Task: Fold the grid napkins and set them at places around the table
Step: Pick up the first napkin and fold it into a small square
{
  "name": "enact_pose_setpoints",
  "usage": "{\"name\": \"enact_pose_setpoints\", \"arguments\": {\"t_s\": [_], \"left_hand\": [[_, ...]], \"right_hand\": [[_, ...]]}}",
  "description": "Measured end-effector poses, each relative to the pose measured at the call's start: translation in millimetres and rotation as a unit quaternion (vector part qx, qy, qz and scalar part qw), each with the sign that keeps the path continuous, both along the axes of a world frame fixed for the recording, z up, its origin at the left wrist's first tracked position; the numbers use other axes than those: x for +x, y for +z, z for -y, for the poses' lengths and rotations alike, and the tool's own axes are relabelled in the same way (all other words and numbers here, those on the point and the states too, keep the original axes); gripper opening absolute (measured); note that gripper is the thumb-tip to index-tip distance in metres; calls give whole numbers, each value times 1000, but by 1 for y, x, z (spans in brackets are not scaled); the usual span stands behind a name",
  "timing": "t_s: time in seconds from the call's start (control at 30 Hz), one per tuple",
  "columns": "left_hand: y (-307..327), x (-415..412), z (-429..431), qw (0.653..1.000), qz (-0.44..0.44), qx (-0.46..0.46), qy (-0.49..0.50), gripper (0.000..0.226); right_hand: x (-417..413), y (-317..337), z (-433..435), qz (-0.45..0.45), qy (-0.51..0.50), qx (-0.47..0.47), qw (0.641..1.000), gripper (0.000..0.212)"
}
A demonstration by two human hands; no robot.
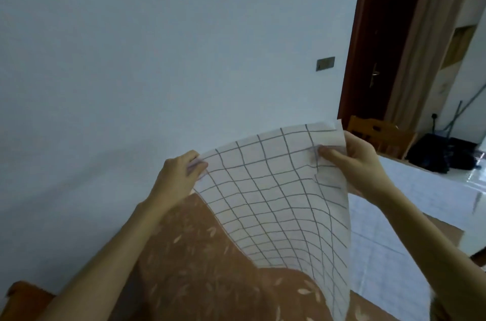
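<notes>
Grid napkin [273, 199] aloft, top corners between both hands' fingers [196, 162].

Grid napkin [276, 205]: white, thin dark grid lines. Unfolded, held aloft, hanging as one curved sheet. Upper corners pinched by left hand [181, 176] and right hand [360, 162]. Appears left of counter [434, 189].

Slim bare forearms [110, 249] lead to a bare left grip [178, 176] and right grip [355, 162]
</notes>
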State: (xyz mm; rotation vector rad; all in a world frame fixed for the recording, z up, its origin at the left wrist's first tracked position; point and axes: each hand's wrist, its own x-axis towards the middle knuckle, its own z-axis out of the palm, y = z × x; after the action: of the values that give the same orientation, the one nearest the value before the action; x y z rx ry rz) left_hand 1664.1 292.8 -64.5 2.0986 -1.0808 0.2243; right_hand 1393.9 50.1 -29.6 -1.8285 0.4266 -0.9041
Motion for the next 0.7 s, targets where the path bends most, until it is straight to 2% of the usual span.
{"name": "enact_pose_setpoints", "arguments": {"t_s": [0.1,0.23,0.3,0.47,0.6,0.7], "left_hand": [[33,-4,-20,998,39,-43,3,25],[73,-9,-45,995,73,-72,7,24],[89,-17,-56,993,84,-80,25,26],[110,-41,-76,992,64,-78,73,34],[115,-57,-78,993,56,-45,97,39],[118,-64,-77,993,25,-26,114,38]], "right_hand": [[5,23,-13,5,-9,-39,999,6],[19,47,-31,7,-29,-100,995,24],[29,55,-38,-8,-45,-137,989,26],[62,62,-67,-3,-63,-184,981,27],[84,62,-108,41,-19,-209,977,23],[98,58,-126,39,15,-234,971,22]]}}
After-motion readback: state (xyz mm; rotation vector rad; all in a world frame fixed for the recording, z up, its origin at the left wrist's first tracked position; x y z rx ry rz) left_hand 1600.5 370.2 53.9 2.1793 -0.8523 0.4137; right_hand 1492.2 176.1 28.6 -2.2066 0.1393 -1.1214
